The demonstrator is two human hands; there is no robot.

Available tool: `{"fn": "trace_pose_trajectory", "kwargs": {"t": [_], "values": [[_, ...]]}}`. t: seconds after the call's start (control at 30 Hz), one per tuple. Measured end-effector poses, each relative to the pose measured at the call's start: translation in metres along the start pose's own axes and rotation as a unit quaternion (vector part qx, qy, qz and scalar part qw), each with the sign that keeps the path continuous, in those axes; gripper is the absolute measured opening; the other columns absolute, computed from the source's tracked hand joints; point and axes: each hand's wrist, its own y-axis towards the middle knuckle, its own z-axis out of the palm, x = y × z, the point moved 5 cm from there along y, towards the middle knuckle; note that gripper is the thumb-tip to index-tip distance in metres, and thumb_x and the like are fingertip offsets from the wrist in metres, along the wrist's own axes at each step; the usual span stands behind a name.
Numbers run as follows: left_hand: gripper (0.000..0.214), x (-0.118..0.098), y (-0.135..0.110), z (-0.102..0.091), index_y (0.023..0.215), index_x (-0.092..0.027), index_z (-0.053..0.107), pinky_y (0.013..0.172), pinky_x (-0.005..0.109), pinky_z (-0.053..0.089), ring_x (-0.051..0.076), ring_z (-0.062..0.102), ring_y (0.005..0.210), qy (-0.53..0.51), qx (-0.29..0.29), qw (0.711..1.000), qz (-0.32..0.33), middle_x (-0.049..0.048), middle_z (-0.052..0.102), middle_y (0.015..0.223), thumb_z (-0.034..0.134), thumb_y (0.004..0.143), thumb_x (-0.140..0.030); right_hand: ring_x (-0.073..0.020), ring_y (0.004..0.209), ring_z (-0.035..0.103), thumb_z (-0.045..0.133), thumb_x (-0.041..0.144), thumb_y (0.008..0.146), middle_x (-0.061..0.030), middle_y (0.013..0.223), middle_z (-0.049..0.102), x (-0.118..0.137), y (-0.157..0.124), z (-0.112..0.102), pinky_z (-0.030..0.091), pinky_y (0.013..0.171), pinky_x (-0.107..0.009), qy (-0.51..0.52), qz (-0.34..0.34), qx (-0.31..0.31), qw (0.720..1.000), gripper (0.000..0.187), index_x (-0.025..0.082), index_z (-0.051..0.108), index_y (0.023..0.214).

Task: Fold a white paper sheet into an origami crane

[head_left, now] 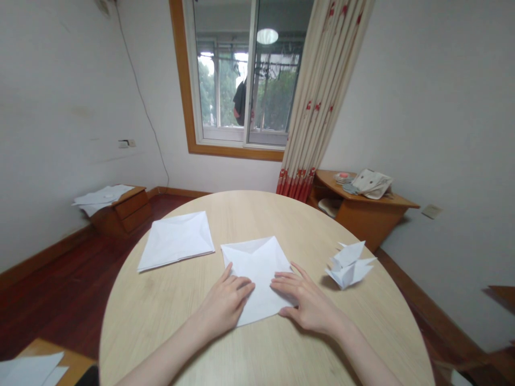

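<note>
A white sheet of paper [257,262], partly folded with its far corners turned in, lies on the round wooden table [257,343] in front of me. My left hand [225,303] rests on the sheet's near left part, fingers together and lying flat. My right hand [303,300] presses flat on the near right part, fingers stretched toward the left hand. Neither hand grips anything.
A stack of white paper [177,239] lies at the table's left. Folded paper figures [350,264] sit at the right. A low wooden cabinet [120,209] with papers stands by the left wall, and a wooden desk [362,206] with a bag stands by the curtain.
</note>
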Motion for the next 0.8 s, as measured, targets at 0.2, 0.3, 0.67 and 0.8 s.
{"fn": "trace_pose_trajectory", "kwargs": {"t": [0.2, 0.3, 0.67, 0.8], "values": [[0.028, 0.001, 0.000, 0.001, 0.110, -0.022, 0.064, 0.115, 0.052, 0.016, 0.020, 0.061, 0.104, -0.020, -0.004, 1.000, -0.008, 0.0051, 0.067, 0.111, 0.046, 0.090, -0.014, -0.0250, 0.110, 0.059, 0.067, 0.022, 0.078, -0.0047, 0.104, 0.072, 0.007, 0.001, -0.008, 0.025, 0.110, -0.057, -0.001, -0.029, -0.039, 0.999, 0.022, 0.023, 0.068, 0.100], [0.024, 0.001, 0.001, -0.001, 0.108, -0.021, 0.065, 0.116, 0.051, 0.014, 0.019, 0.061, 0.105, -0.031, 0.003, 0.999, -0.021, 0.0045, 0.068, 0.110, 0.047, 0.092, -0.019, -0.0228, 0.105, 0.061, 0.065, 0.022, 0.081, -0.0031, 0.098, 0.073, 0.007, 0.000, -0.010, 0.030, 0.108, -0.053, -0.007, -0.046, -0.067, 0.997, 0.017, 0.024, 0.068, 0.097], [0.029, -0.002, 0.003, -0.003, 0.107, -0.022, 0.066, 0.117, 0.048, 0.011, 0.020, 0.061, 0.106, -0.030, 0.007, 0.999, -0.026, 0.0031, 0.068, 0.111, 0.054, 0.092, -0.044, -0.0178, 0.087, 0.059, 0.050, 0.016, 0.090, -0.0013, 0.076, 0.066, 0.011, 0.002, -0.005, 0.038, 0.101, -0.043, -0.117, -0.068, -0.143, 0.980, 0.016, 0.020, 0.063, 0.082], [0.030, -0.001, 0.002, -0.003, 0.107, -0.022, 0.066, 0.117, 0.048, 0.011, 0.020, 0.061, 0.106, -0.035, 0.001, 0.999, -0.024, 0.0042, 0.067, 0.112, 0.058, 0.089, -0.045, -0.0181, 0.086, 0.058, 0.045, 0.012, 0.088, -0.0027, 0.079, 0.065, 0.017, 0.003, -0.004, 0.037, 0.102, -0.043, -0.130, -0.073, -0.154, 0.977, 0.018, 0.019, 0.062, 0.084]]}}
